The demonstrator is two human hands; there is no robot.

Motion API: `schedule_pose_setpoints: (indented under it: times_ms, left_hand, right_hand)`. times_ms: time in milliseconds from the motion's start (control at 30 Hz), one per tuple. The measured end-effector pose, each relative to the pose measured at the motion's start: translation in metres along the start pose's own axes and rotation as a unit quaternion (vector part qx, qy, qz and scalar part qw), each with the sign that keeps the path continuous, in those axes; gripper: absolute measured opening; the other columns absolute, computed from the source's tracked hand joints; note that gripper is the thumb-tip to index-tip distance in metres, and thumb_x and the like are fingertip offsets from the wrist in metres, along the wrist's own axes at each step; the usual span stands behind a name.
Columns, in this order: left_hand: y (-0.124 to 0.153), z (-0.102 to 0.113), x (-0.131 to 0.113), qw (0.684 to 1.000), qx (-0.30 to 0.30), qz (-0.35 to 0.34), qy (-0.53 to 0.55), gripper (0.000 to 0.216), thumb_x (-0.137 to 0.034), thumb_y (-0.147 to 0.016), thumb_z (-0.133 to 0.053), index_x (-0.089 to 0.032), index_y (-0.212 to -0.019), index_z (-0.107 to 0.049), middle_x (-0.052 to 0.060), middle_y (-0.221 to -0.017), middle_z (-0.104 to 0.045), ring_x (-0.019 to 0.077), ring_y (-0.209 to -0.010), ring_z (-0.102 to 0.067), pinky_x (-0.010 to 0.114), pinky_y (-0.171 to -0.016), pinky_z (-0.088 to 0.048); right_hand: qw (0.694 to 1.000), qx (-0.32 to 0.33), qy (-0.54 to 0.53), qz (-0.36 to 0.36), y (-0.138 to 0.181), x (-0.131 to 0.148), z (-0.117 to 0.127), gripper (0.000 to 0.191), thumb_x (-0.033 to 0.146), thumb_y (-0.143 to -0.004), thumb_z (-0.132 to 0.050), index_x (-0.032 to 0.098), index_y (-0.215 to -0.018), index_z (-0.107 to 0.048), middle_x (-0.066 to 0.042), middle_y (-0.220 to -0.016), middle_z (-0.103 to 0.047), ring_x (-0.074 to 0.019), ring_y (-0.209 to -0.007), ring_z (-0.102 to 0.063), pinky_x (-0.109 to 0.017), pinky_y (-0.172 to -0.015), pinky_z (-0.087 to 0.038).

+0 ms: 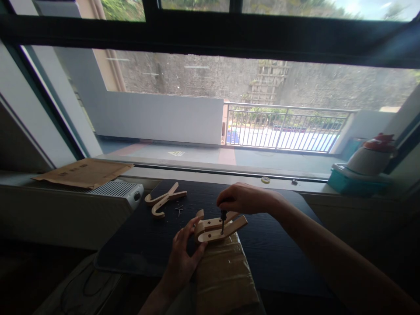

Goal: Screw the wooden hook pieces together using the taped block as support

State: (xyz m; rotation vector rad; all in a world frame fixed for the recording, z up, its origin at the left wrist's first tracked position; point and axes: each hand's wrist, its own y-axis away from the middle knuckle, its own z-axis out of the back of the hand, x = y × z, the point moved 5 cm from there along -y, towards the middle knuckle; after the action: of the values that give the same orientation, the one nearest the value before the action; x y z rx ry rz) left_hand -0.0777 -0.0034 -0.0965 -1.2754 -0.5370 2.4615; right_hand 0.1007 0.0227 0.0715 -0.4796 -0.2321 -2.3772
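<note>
My right hand (pixel 238 198) is closed around the dark handle of a screwdriver (pixel 223 221). The screwdriver points down, its tip at a hole in the nearer of two pale wooden hooks (pixel 215 235). These hooks lie side by side on the end of a taped cardboard box (pixel 223 273). With thumb and fingers, my left hand (pixel 185 249) grips the curved left ends of the hooks. Farther left on the dark table (pixel 138 240), two more wooden hooks (pixel 166 199) lie crossed, with several small screws (pixel 179 210) beside them.
A brown paper envelope (pixel 85 172) rests on a white vented unit (pixel 114 190) at the left. A tape roll (pixel 265 180) and a small dark object (pixel 294 182) sit on the window sill. At the right stands a teal box (pixel 351 179) below a white and red container (pixel 374 155).
</note>
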Motion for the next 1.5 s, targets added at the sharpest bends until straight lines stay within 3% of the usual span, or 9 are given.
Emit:
schedule_pose_setpoints:
  times_ms: [267,600,767,967,1100,1233,1500]
  left_hand:
    - [0.000,0.001,-0.001,1.000,-0.005,-0.001,0.003,0.054,-0.033,-0.078,-0.059,-0.028,-0.129,-0.042,0.007,-0.128,-0.054,0.0226,-0.104,-0.057,0.041,-0.094,-0.043]
    - [0.000,0.000,0.002,1.000,-0.012,-0.006,0.000,0.052,-0.033,-0.079,-0.058,-0.029,-0.128,-0.041,0.007,-0.129,-0.054,0.0218,-0.103,-0.057,0.042,-0.095,-0.042]
    - [0.000,0.000,-0.001,1.000,-0.009,-0.009,0.000,0.052,-0.033,-0.078,-0.059,-0.029,-0.128,-0.042,0.006,-0.124,-0.056,0.0211,-0.102,-0.058,0.040,-0.094,-0.042]
    - [0.000,0.002,-0.003,1.000,-0.013,-0.008,0.003,0.052,-0.032,-0.078,-0.059,-0.029,-0.128,-0.043,0.006,-0.123,-0.057,0.0215,-0.102,-0.058,0.041,-0.095,-0.042]
    - [0.000,0.002,-0.003,1.000,-0.012,-0.008,0.000,0.054,-0.033,-0.078,-0.059,-0.028,-0.128,-0.043,0.007,-0.121,-0.059,0.0220,-0.102,-0.058,0.041,-0.094,-0.043]
    - [0.000,0.002,-0.003,1.000,-0.012,-0.011,-0.001,0.054,-0.033,-0.078,-0.059,-0.028,-0.129,-0.042,0.007,-0.122,-0.058,0.0220,-0.102,-0.058,0.041,-0.095,-0.042]
    - [0.000,0.000,-0.001,1.000,-0.013,-0.018,0.005,0.054,-0.033,-0.078,-0.060,-0.029,-0.129,-0.042,0.007,-0.126,-0.056,0.0214,-0.102,-0.059,0.040,-0.095,-0.042]
  right_hand:
    - [0.999,-0.033,0.007,-0.033,-0.005,-0.004,-0.004,0.031,0.038,-0.087,-0.048,0.015,-0.095,-0.068,-0.002,-0.079,-0.066,-0.0084,-0.059,-0.051,-0.022,-0.052,-0.036]
    - [1.000,-0.006,-0.017,-0.025,0.003,-0.004,-0.002,0.034,0.030,-0.084,-0.048,0.018,-0.112,-0.064,-0.003,-0.091,-0.068,-0.0101,-0.065,-0.057,-0.022,-0.056,-0.040]
    - [0.999,-0.020,-0.036,-0.010,0.001,-0.006,-0.003,0.031,0.031,-0.085,-0.048,0.017,-0.107,-0.065,-0.004,-0.091,-0.069,-0.0118,-0.072,-0.060,-0.023,-0.062,-0.043]
    - [0.999,-0.026,-0.033,-0.029,-0.003,-0.008,-0.004,0.029,0.035,-0.085,-0.050,0.015,-0.098,-0.067,-0.004,-0.085,-0.068,-0.0107,-0.065,-0.057,-0.022,-0.056,-0.040]
    - [0.999,-0.032,0.002,-0.031,-0.002,-0.004,-0.001,0.031,0.037,-0.085,-0.050,0.017,-0.100,-0.067,-0.003,-0.085,-0.068,-0.0103,-0.063,-0.055,-0.023,-0.055,-0.038]
    - [0.999,-0.027,0.039,-0.012,-0.001,0.003,0.003,0.027,0.029,-0.083,-0.050,0.021,-0.102,-0.068,-0.001,-0.085,-0.068,-0.0103,-0.064,-0.054,-0.023,-0.056,-0.036]
    - [1.000,-0.011,0.001,0.003,-0.002,0.001,0.000,0.027,0.029,-0.086,-0.048,0.018,-0.102,-0.067,-0.003,-0.088,-0.068,-0.0108,-0.069,-0.057,-0.024,-0.061,-0.039]
